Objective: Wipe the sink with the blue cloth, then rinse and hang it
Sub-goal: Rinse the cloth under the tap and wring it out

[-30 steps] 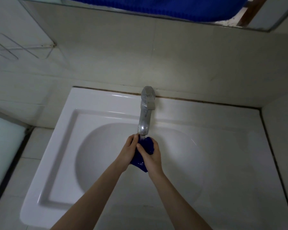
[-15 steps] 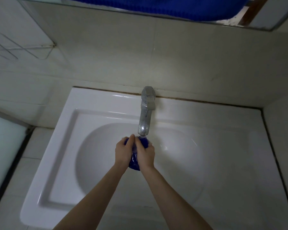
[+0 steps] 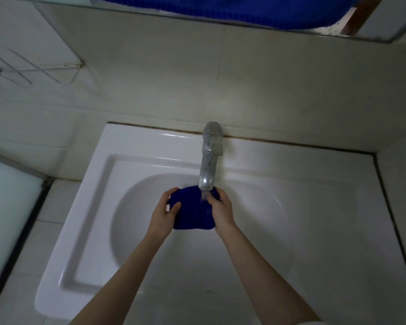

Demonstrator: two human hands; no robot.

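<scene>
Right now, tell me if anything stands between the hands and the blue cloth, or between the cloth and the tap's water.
Nothing visible does. The left hand and right hand both grip the blue cloth directly, and it sits right under the tap, water landing on it.

Left hand (image 3: 163, 215) and right hand (image 3: 222, 212) hid the sides of the blue cloth (image 3: 193, 214); the wire rack (image 3: 33, 69) was cropped.

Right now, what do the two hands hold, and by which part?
Both hold the dark blue cloth under the grey metal tap: the left hand grips its left edge, the right hand its right edge.
</scene>
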